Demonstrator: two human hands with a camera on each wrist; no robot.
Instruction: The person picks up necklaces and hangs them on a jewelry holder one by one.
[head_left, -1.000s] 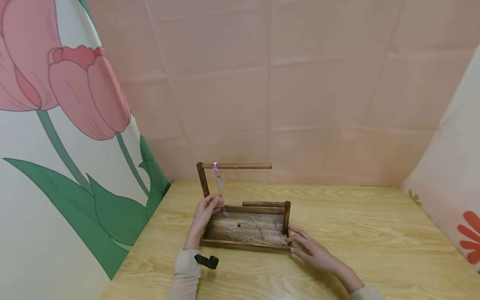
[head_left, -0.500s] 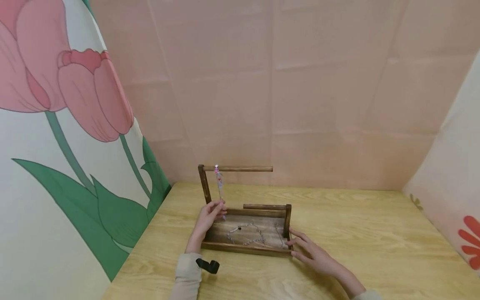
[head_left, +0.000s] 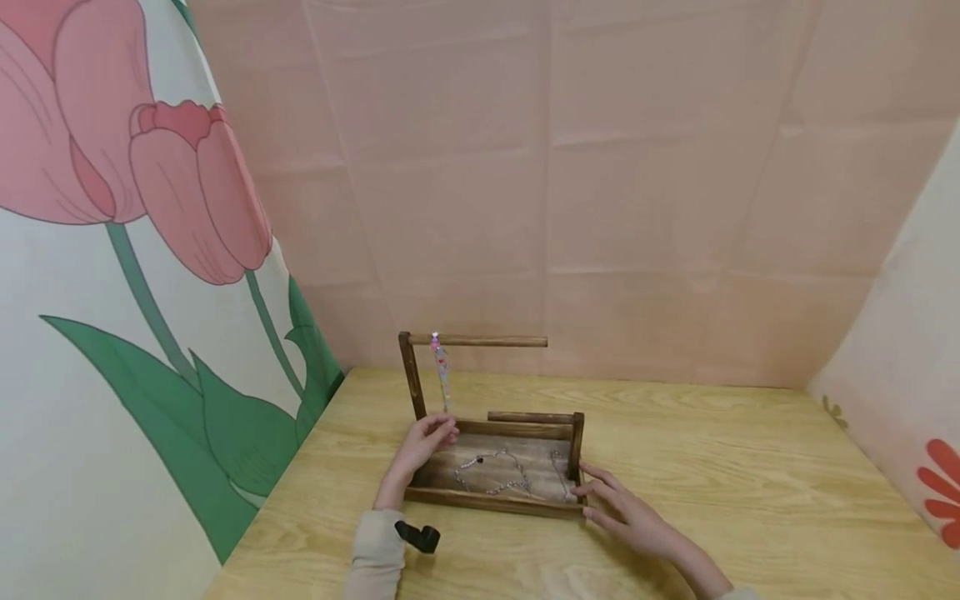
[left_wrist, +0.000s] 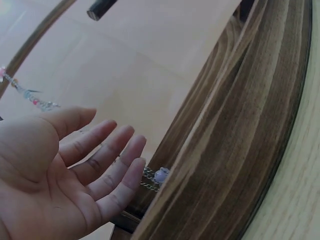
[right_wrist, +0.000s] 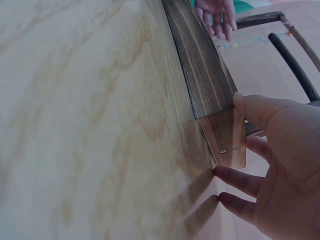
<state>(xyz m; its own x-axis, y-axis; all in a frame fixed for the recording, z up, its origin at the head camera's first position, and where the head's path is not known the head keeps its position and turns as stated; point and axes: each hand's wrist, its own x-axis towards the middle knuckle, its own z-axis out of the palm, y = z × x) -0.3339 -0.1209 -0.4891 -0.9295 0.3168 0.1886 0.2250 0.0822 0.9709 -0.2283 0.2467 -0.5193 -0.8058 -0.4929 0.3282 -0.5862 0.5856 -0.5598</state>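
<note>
A beaded bracelet (head_left: 442,367) with pink, red and pale beads hangs over the upper rod (head_left: 495,342) of a brown wooden jewellery stand. My left hand (head_left: 422,446) is at its lower end, over the tray's left side. In the left wrist view the fingers are relaxed and apart, with a chain and a purple bead (left_wrist: 160,175) showing past the fingertips. My right hand (head_left: 626,512) touches the tray's right end; in the right wrist view its thumb rests at the corner of the front board (right_wrist: 205,75). Silver chains (head_left: 459,477) lie in the tray (head_left: 495,502).
A shorter, lower rod (head_left: 528,417) stands on a post (head_left: 576,446) at the tray's right end. The wood-patterned table (head_left: 712,450) reaches back to a pinkish cloth (head_left: 637,208). A tulip-printed cloth (head_left: 187,208) covers the left side.
My left hand has slid down along the bracelet, and its pinching fingers have loosened. The bracelet stays on the upper rod. My right hand keeps its place; the head view has shifted slightly.
</note>
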